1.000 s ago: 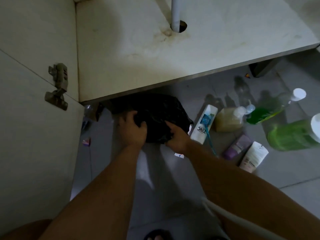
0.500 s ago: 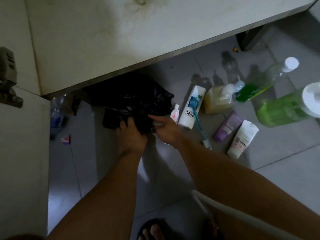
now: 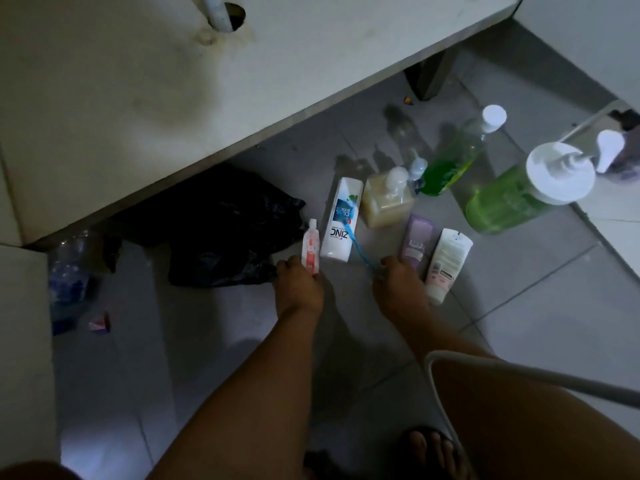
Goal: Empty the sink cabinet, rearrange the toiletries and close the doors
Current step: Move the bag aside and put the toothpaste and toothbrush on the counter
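I see my left hand low over the floor tiles, pinching a small pink tube that points away from me, just beside the white ZINC bottle lying flat on the floor. My right hand is closed on the near end of a blue toothbrush, whose handle runs up across the ZINC bottle. Left of the pink tube, a crumpled black bag lies half under the front edge of the cabinet floor, where a white pipe passes through a hole. Beyond the ZINC bottle stands a beige pump bottle, with a slim green bottle behind it and a big green pump bottle to its right. Near my right hand lie a purple tube and a white tube, side by side. At the far left a clear plastic bottle lies by the cabinet door, blurred and dim.
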